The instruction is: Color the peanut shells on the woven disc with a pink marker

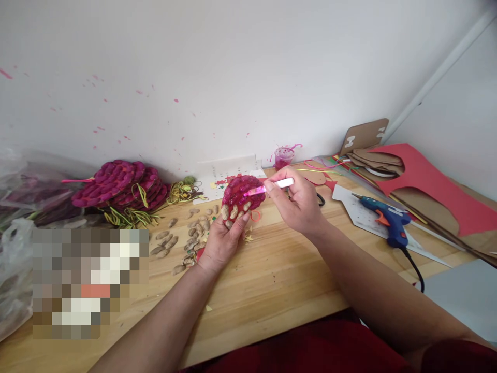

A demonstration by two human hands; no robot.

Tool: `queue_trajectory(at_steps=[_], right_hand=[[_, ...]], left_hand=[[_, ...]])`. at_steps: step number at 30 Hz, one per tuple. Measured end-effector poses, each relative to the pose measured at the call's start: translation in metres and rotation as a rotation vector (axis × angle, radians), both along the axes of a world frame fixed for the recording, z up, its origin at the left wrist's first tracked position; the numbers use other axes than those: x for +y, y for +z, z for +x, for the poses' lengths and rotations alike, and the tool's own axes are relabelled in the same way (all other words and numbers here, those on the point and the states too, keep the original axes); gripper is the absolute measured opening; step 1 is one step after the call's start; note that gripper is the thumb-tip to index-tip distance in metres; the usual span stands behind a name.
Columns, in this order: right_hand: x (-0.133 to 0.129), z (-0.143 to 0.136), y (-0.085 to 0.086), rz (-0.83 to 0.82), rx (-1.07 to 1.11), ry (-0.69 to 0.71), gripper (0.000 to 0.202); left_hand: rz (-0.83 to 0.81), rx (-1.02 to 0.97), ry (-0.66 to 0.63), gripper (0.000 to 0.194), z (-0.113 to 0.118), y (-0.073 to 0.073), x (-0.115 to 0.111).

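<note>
So I count one peanut disc (246,189), mostly painted magenta, gripped in the left hand (224,239) above the middle of the table (272,290). One white-handled brush (286,182) is pinched in the right hand (298,204), tip at the disc. One glue gun (394,223) toward the right edge, one plastic cup (284,156) by the back edge, over a dozen loose peanuts (170,242). Wood top, pink-splattered white wall (217,67).
</note>
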State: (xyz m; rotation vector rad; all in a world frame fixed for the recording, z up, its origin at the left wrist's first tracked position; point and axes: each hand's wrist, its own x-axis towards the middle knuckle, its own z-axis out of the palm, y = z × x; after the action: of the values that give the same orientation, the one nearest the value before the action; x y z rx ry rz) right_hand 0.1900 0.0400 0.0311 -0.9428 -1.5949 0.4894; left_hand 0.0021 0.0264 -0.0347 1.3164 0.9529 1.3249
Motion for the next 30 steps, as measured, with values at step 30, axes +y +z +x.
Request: queue_trajectory(at_steps=[30], right_hand=[[0.0012, -0.0007, 0.0001, -0.052, 0.058, -0.002, 0.017]], left_hand=[[-0.061, 0.043, -0.038, 0.032, -0.0050, -0.0047, -0.0011]])
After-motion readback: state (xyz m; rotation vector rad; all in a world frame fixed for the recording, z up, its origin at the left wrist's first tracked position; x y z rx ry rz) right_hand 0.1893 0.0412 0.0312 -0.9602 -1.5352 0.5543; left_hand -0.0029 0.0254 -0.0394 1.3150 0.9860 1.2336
